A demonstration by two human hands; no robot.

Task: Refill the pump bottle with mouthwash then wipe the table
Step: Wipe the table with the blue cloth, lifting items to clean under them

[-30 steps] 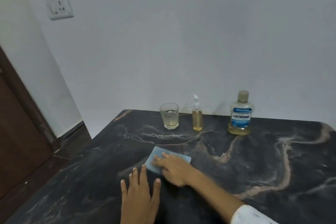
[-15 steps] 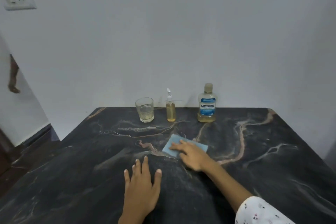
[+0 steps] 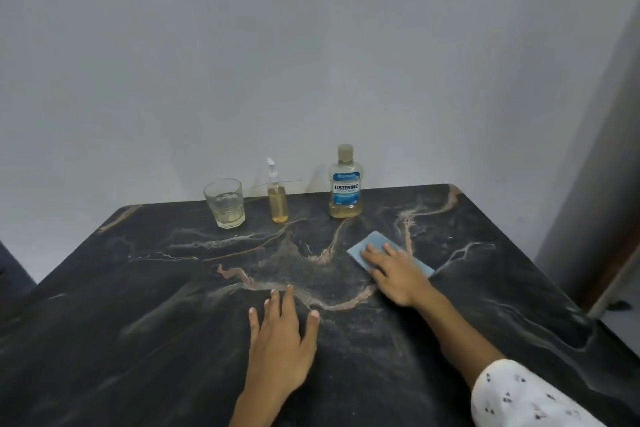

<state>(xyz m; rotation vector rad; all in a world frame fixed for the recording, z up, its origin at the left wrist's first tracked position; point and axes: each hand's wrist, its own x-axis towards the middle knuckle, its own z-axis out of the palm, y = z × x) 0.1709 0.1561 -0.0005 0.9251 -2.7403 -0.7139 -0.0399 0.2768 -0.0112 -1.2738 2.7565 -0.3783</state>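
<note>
Fingers of the right hand lie straight and spread, pressing flat on a light blue wiping cloth that peeks out ahead of and to either side of them; nothing is gripped, only pushed down against the dark marble table; the left hand rests palm-down on the bare stone nearer the person, fingers straight and slightly fanned, holding nothing, well apart from the cloth; beyond the right fingertips, near the wall, stands the Listerine mouthwash bottle, capped and upright; left of it the small pump bottle, full of amber liquid; further left a glass tumbler with a little pale liquid; a white patterned sleeve covers the right forearm.
</note>
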